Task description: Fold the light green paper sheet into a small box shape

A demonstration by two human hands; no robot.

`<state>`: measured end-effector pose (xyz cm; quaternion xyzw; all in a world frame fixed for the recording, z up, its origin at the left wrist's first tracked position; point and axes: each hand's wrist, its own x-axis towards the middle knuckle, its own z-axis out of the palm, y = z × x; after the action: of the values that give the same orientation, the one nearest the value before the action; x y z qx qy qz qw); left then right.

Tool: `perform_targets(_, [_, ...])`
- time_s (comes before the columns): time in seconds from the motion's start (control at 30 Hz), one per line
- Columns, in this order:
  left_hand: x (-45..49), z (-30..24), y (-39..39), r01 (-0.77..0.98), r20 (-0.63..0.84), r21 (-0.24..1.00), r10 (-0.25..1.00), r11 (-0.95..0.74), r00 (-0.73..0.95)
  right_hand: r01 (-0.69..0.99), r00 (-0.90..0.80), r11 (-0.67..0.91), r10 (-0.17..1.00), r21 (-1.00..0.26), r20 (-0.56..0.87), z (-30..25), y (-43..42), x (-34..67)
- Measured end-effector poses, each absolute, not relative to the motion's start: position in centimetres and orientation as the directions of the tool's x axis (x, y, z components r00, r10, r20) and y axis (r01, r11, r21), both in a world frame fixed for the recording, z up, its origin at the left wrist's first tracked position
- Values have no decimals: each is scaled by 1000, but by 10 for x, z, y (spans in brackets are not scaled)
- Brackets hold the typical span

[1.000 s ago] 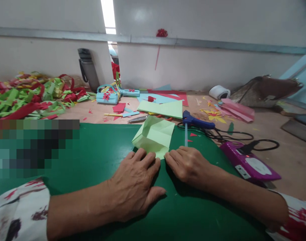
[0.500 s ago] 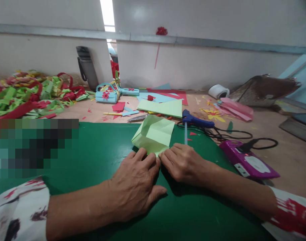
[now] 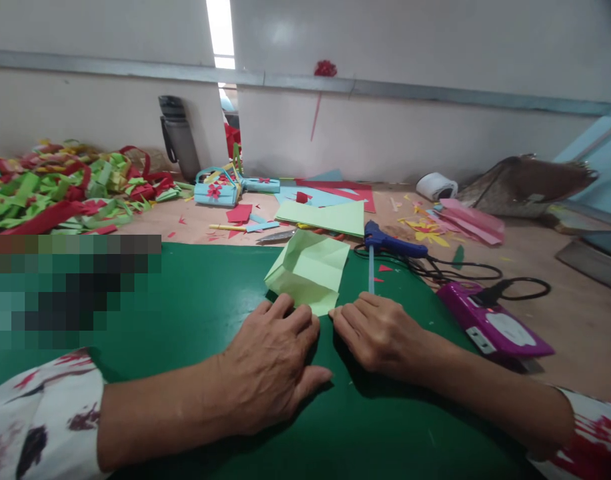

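Observation:
A folded light green sheet of paper (image 3: 315, 267) with several creases lies on the green mat (image 3: 195, 287), its middle standing slightly up. My left hand (image 3: 275, 367) rests palm down at the paper's near edge, fingertips on it and thumb stretched out to the side. Beside the paper's near right corner is my right hand (image 3: 373, 330), its fingers curled together and the fingertips at or very close to that corner. Whatever is under those fingers is hidden.
A blue glue gun (image 3: 393, 241) with a glue stick lies behind my right hand, its cable near a purple power strip (image 3: 493, 320). Scissors (image 3: 275, 236) and a stack of green paper (image 3: 325, 215) sit behind the mat. Colourful paper strips (image 3: 50, 190) and a bottle (image 3: 180, 140) stand left.
My right hand has slid a little to the right, away from my left hand, uncovering the paper's near right corner. My left hand stays on the paper. The view has shifted slightly.

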<state>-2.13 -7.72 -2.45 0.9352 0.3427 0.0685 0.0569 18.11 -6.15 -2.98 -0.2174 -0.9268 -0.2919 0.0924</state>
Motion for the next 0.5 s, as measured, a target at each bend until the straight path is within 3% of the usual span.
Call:
perform_targets(0.37, [-20, -25, -79, 618, 105, 195, 643, -761, 758, 390, -916, 755, 264, 526, 300, -30, -61, 161])
perform_targets(0.43, [-20, -24, -79, 626, 100, 204, 652, -753, 752, 405, -905, 787, 274, 464, 326, -31, -57, 161])
perform_targets(0.5, [-21, -24, -79, 636, 103, 206, 663, -744, 742, 486, -849, 813, 353, 320, 393, -31, -51, 168])
